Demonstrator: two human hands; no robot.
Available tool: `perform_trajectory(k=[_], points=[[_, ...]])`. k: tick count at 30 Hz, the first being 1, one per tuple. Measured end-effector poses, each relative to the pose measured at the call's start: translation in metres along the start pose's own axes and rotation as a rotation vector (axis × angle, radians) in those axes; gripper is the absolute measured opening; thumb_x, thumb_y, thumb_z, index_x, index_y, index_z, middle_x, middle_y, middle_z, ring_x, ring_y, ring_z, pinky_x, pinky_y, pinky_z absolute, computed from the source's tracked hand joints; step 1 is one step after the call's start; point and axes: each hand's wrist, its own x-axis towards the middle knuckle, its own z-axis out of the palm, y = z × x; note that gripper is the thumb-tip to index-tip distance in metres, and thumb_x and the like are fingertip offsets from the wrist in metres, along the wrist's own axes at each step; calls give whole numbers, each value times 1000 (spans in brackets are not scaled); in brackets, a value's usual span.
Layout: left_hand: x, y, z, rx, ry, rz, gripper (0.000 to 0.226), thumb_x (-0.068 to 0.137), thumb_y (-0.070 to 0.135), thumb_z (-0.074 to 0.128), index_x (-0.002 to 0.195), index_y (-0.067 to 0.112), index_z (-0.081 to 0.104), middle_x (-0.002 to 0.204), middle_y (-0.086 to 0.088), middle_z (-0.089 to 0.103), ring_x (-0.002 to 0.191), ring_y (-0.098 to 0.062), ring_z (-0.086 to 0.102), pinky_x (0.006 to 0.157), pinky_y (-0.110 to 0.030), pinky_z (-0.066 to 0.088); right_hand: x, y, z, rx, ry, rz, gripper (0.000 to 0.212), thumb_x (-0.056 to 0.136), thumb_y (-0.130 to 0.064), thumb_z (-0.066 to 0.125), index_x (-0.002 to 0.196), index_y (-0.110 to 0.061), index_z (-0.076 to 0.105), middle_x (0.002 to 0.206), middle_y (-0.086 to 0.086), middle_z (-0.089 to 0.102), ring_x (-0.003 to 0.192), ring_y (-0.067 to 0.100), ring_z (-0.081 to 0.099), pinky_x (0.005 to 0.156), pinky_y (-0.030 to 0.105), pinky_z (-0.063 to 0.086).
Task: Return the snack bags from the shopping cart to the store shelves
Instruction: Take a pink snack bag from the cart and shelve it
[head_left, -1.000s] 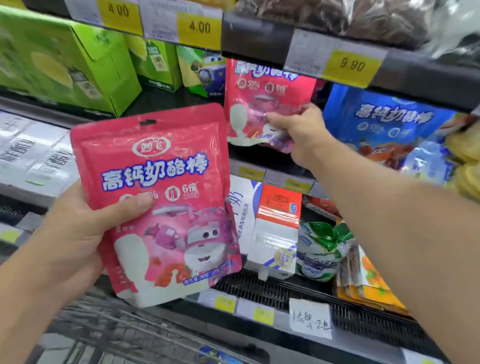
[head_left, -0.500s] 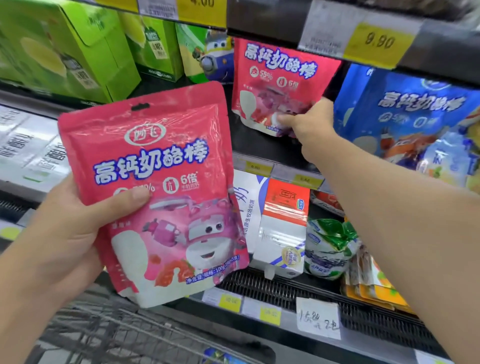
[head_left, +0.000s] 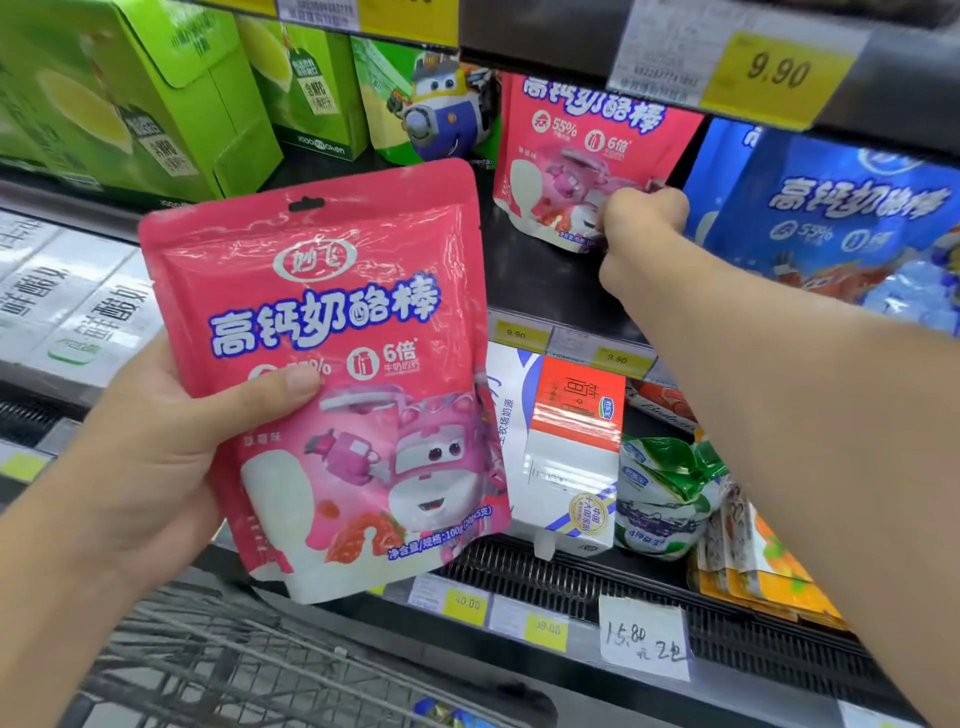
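My left hand (head_left: 156, 457) holds a pink snack bag (head_left: 353, 384) upright in front of the shelves, thumb across its front. A second pink bag (head_left: 576, 150) of the same kind stands on the middle shelf (head_left: 540, 280), its top tucked under the shelf above. My right hand (head_left: 641, 218) reaches to that bag and pinches its lower right corner. The wire shopping cart (head_left: 218, 670) shows at the bottom left, below the held bag.
Blue bags (head_left: 841, 218) of the same brand stand right of the shelved pink one. Green boxes (head_left: 119, 98) fill the shelf's left part. Milk cartons (head_left: 571, 457), green-white pouches (head_left: 665, 493) and orange packs (head_left: 753, 561) sit on the lower shelf.
My right hand has set the second pink bag further back and lower onto the shelf, sliding to its lower right corner. The bag in my left hand has shifted slightly up in view.
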Motion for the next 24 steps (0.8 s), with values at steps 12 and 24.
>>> perform_trajectory(k=[12,24], points=[[21,10,13,-12,-103,26,37,68,3,68,99,23,72,94,-1,80,79,-18,77,65,-33,62,-19,6,-13,2,-60,33,25,87,-4,58,74,-18,42,71,-3,46,61,17,45,53,24,42],[107,35,96,220,-201,165,62,58,-3,84,117,5,65,99,-7,77,83,-18,74,72,-34,61,-87,28,-65,10,-858,-179,42,67,5,81,106,-3,66,94,20,73,83,26,69,74,46,59]])
